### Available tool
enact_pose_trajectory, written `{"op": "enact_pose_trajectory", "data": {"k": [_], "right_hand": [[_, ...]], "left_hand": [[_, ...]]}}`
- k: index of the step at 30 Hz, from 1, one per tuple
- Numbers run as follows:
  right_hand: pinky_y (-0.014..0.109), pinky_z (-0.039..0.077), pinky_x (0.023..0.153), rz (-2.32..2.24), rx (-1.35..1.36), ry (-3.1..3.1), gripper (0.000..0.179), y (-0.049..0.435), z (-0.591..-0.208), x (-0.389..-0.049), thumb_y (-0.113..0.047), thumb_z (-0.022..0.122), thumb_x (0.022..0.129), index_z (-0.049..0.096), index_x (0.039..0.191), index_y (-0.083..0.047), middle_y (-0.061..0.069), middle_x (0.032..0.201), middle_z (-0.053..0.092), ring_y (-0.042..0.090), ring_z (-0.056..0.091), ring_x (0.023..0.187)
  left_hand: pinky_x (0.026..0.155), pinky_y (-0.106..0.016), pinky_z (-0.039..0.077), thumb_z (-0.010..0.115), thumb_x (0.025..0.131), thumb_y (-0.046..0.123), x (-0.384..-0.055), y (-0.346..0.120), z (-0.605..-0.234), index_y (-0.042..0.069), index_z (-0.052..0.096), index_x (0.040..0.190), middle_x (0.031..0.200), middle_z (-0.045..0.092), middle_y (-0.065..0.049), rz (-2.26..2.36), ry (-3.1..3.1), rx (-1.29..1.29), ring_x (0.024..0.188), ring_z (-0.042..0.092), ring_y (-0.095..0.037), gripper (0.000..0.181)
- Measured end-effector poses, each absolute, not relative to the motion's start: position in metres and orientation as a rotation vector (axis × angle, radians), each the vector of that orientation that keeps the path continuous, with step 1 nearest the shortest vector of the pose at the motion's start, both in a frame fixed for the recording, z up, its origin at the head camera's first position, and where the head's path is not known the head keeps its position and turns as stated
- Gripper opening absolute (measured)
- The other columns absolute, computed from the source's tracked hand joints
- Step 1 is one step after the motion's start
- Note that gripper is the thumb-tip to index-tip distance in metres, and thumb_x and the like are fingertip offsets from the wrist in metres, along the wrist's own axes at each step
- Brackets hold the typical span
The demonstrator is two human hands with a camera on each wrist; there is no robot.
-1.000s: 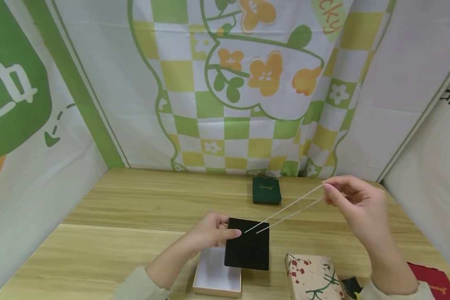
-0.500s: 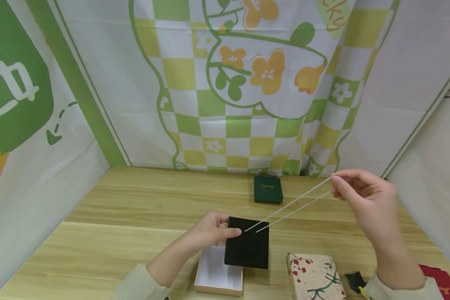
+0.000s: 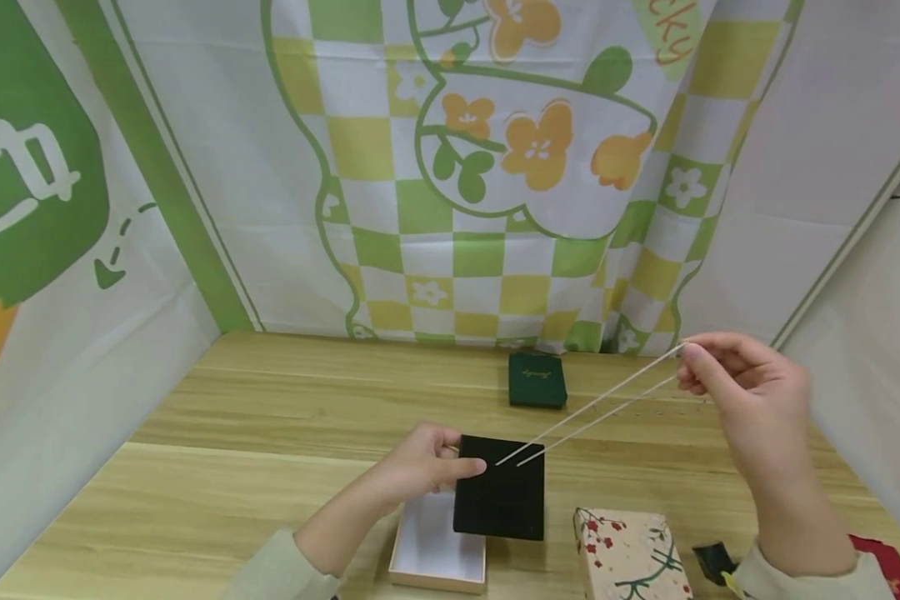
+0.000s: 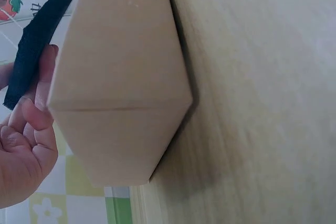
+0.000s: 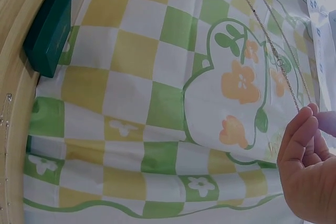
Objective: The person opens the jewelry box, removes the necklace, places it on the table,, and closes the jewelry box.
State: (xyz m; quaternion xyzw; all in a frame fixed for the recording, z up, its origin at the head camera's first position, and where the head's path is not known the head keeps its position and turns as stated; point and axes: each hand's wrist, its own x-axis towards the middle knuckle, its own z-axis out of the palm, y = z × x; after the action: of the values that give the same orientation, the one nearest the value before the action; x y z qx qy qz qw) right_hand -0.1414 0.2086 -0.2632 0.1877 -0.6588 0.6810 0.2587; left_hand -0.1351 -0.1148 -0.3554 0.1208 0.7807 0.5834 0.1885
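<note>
My left hand point(image 3: 423, 462) pinches a square black jewelry box insert point(image 3: 498, 500), thumb on its face, over an open box point(image 3: 435, 542) with a white inside. In the left wrist view the insert point(image 4: 37, 40) is seen edge-on beside the box's beige side point(image 4: 121, 51). Two strands of a thin silvery necklace point(image 3: 600, 398) run taut from the insert's face up to my right hand point(image 3: 753, 379). Finger and thumb of that hand pinch the far end. The right wrist view shows the necklace chain point(image 5: 262, 27) with a small ring above the fingertips.
A dark green box point(image 3: 537, 380) stands near the table's back edge. Another fine chain point(image 5: 6, 129) lies on the wood right of it. A floral box lid point(image 3: 630, 550), a small black piece point(image 3: 714, 562) and a red item point(image 3: 885, 562) lie at front right.
My right hand has moved to the right and slightly up, drawing the necklace strands longer from the insert. The left hand and the insert stay nearly in place.
</note>
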Motion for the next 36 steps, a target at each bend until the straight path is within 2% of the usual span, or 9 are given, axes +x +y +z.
{"op": "enact_pose_trajectory", "data": {"k": [6, 16, 22, 26, 32, 36], "right_hand": [[0.017, 0.053, 0.057, 1.988, 0.368, -1.655, 0.004, 0.207, -0.262, -0.144, 0.007, 0.065, 0.09, 0.066, 0.092, 0.01, 0.006, 0.067, 0.068, 0.012, 0.064, 0.058], [0.02, 0.055, 0.056, 2.256, 0.289, -1.326, 0.006, 0.21, -0.263, -0.151, 0.008, 0.068, 0.086, 0.066, 0.09, 0.012, 0.013, 0.066, 0.067, 0.016, 0.064, 0.059], [0.02, 0.053, 0.049, 2.278, 0.219, -1.222, 0.006, 0.214, -0.259, -0.158, 0.011, 0.069, 0.084, 0.066, 0.089, 0.014, 0.014, 0.063, 0.065, 0.018, 0.062, 0.054], [0.02, 0.052, 0.049, 2.162, 0.21, -1.387, 0.004, 0.223, -0.253, -0.167, 0.008, 0.07, 0.085, 0.067, 0.087, 0.011, 0.011, 0.063, 0.066, 0.016, 0.062, 0.054], [0.016, 0.051, 0.05, 1.888, 0.133, -1.653, 0.006, 0.245, -0.238, -0.188, 0.002, 0.069, 0.088, 0.069, 0.082, 0.0, 0.002, 0.062, 0.067, 0.009, 0.061, 0.052], [0.012, 0.051, 0.053, 1.761, 0.159, -1.856, 0.009, 0.255, -0.228, -0.203, -0.004, 0.069, 0.09, 0.072, 0.083, -0.01, -0.007, 0.063, 0.069, 0.003, 0.063, 0.054]], "left_hand": [[0.053, -0.025, 0.033, 0.071, 0.09, 0.021, -0.134, -0.113, -0.354, 0.017, 0.031, 0.066, 0.05, 0.028, 0.008, 1.638, 2.194, 0.337, 0.051, 0.034, -0.008, 0.047], [0.055, -0.024, 0.036, 0.07, 0.091, 0.02, -0.132, -0.116, -0.354, 0.017, 0.03, 0.065, 0.049, 0.028, 0.007, 1.661, 2.173, 0.381, 0.05, 0.03, -0.009, 0.048], [0.055, -0.023, 0.035, 0.068, 0.093, 0.019, -0.133, -0.121, -0.356, 0.016, 0.028, 0.066, 0.05, 0.028, 0.007, 1.657, 2.163, 0.401, 0.051, 0.03, -0.01, 0.049], [0.055, -0.024, 0.035, 0.068, 0.093, 0.019, -0.134, -0.125, -0.359, 0.017, 0.026, 0.066, 0.05, 0.026, 0.007, 1.657, 2.156, 0.386, 0.051, 0.029, -0.01, 0.049], [0.06, -0.026, 0.04, 0.069, 0.092, 0.023, -0.135, -0.126, -0.361, 0.017, 0.028, 0.066, 0.052, 0.027, 0.008, 1.62, 2.173, 0.348, 0.054, 0.041, -0.01, 0.049], [0.061, -0.027, 0.041, 0.069, 0.092, 0.023, -0.136, -0.127, -0.363, 0.016, 0.028, 0.066, 0.053, 0.027, 0.008, 1.613, 2.161, 0.339, 0.055, 0.043, -0.01, 0.05]]}}
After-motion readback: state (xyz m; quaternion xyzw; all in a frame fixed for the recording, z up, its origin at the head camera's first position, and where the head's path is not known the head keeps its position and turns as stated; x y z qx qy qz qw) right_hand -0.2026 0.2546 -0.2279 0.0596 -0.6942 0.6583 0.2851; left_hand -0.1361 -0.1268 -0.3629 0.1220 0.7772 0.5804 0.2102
